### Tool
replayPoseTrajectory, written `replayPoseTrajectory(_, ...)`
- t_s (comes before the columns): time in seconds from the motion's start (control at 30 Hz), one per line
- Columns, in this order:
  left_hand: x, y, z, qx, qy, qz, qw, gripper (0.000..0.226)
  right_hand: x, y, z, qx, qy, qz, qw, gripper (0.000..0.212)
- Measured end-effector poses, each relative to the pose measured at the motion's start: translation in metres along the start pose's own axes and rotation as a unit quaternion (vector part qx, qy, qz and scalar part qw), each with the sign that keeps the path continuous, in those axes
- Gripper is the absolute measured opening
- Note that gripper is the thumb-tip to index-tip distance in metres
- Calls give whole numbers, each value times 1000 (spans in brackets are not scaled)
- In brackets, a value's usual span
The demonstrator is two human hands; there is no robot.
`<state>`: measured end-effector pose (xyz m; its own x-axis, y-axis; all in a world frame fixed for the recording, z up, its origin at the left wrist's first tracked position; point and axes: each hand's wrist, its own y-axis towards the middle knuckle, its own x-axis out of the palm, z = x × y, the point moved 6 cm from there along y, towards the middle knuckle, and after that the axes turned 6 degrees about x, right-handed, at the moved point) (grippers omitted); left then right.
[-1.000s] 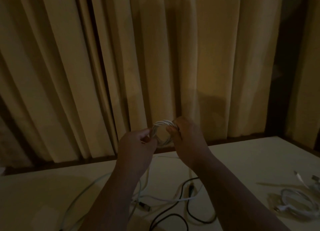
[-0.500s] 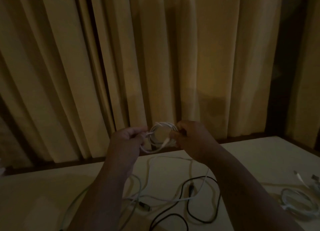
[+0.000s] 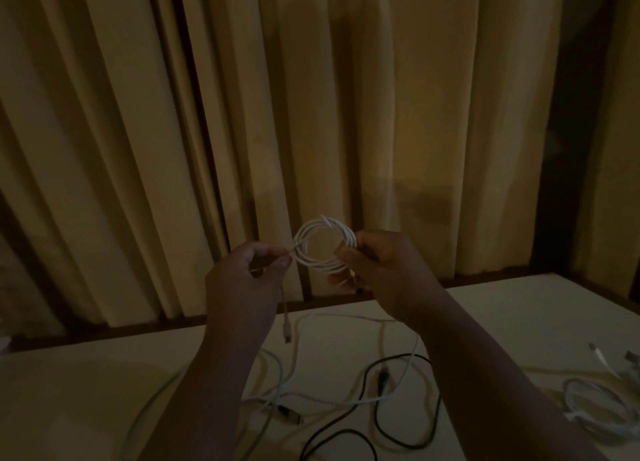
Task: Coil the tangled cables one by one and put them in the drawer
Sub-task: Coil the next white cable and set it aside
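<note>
Black cable [image 3: 377, 422] cut off by bottom edge.

One white coil [image 3: 318, 265], one black cable [image 3: 376, 422], one bundle [image 3: 585, 422] — perhaps three pale loose cables [image 3: 332, 400].

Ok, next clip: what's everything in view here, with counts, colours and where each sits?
held coil: one, white, in the air between both hands, plug end dangling
loose cables: several, white or pale, tangled on the table
black cable: one, black, looped among them
coiled bundle: one, white, table's right edge
table: one, cream, across the bottom
curtain: beige, behind the table
drawer: none in view
left hand: pinches the coil's free end
right hand: grips the coil
</note>
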<state>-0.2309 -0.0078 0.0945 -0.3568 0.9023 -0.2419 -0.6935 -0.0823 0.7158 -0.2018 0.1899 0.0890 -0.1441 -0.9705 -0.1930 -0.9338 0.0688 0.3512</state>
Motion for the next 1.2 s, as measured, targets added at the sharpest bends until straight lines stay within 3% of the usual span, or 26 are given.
replayPoseTrajectory(0.13,-5,1,-5,-20,-20,35,999,5,9,-2,-6,-23,17,-6,1000,18)
replayPoseTrajectory(0.2,-1,-1,-11,-69,-83,51,993,5,14,-3,-7,-30,39,-1,999,18)
replayPoseTrajectory(0.27,10,-6,-21,-194,-220,57,954,8,20,-3,-5,-38,41,11,998,17)
replayPoseTrajectory(0.33,22,-13,-27,-313,-330,39,889,8,25,-1,-1,-38,38,20,998,16)
replayPoseTrajectory(0.4,29,-17,-29,-364,-385,17,848,12,29,0,4,-36,37,22,998,16)
replayPoseTrajectory(0.5,34,-21,-29,-388,-404,12,828,7,33,1,7,-34,43,30,998,16)
replayPoseTrajectory(0.63,38,-21,-22,-385,-444,-10,809,19,28,1,7,-45,9,57,997,18)
replayPoseTrajectory(0.8,47,-23,-21,-354,-470,-56,807,31,28,1,8,-43,-24,70,996,20)
replayPoseTrajectory(0.97,56,-29,-26,-383,-493,-40,781,24,31,4,11,-34,-57,62,996,19)
replayPoseTrajectory(1.2,61,-31,-41,-384,-478,6,790,18,41,9,27,-10,-83,76,994,19)
